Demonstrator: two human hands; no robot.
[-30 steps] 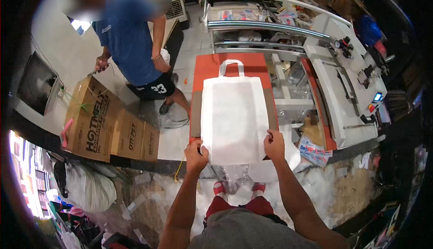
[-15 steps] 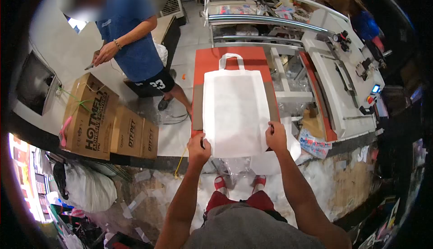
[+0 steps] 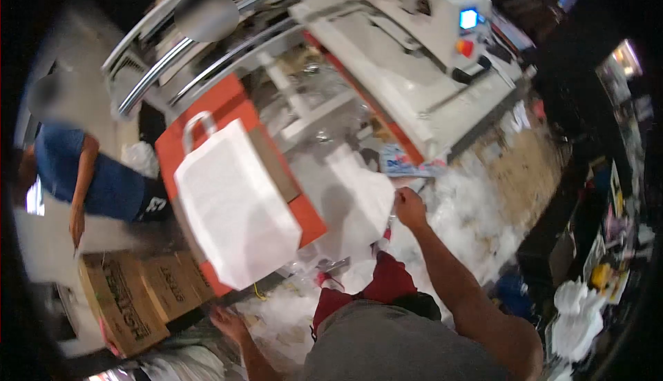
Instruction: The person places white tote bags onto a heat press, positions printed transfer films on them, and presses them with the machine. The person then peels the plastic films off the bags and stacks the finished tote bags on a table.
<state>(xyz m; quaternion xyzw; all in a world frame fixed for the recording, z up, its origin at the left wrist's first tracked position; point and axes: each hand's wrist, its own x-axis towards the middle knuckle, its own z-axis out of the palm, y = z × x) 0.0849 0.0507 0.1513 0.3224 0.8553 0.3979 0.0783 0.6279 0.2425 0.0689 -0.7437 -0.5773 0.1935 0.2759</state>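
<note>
A white tote bag (image 3: 235,201) with a loop handle lies flat on the red-orange platen (image 3: 166,148) of a press. Right of it, a loose white sheet (image 3: 359,191) reaches to my right hand (image 3: 411,208). The fingers of that hand are closed at the sheet's edge, apparently pinching it, though motion blurs the contact. My left hand (image 3: 229,324) is low on the left, below the bag's bottom corner and apart from it. Its fingers look loosely extended, with nothing seen in them.
The press's white upper part (image 3: 414,70), with a lit screen (image 3: 468,18), stands at the back right. Cardboard boxes (image 3: 128,301) are at the lower left, near a person in a blue shirt (image 3: 59,160). Clear plastic bags (image 3: 456,243) spread over the floor.
My view has swung right and tilted. Both hands have left the tote bag's lower edges: my left dropped away, while my right moved to the loose sheet. The person's arm has lowered.
</note>
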